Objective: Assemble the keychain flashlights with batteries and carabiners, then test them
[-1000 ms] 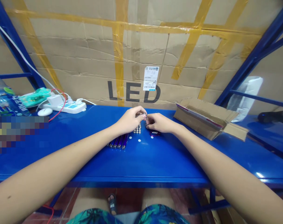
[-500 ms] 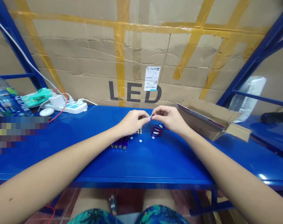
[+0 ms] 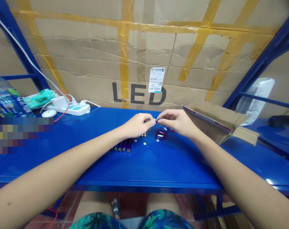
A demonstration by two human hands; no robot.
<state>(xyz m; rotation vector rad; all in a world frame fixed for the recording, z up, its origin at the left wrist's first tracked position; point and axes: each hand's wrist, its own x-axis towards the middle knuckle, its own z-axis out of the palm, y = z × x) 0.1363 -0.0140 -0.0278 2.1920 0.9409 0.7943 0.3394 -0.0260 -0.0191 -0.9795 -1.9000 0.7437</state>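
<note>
My left hand [image 3: 136, 124] and my right hand [image 3: 178, 122] meet above the blue table [image 3: 144, 165], fingertips pinched on a small silvery part [image 3: 155, 120] held between them. Just below the hands lie a row of purple tubes [image 3: 124, 145], a cluster of small metal pieces [image 3: 144, 135] partly hidden by the left hand, and a pile of purple clips [image 3: 162, 133]. Three small white discs [image 3: 144, 143] dot the table in front of them.
An open cardboard box [image 3: 218, 124] lies on its side at the right. At the far left sit a white power strip [image 3: 68, 109], a white mouse [image 3: 49, 113], a green packet [image 3: 38, 98] and a water bottle [image 3: 5, 101]. A taped "LED" carton [image 3: 139, 63] forms the back wall.
Both hands rose from the table and shifted slightly right, uncovering the pile of purple clips. They still pinch the small part together.
</note>
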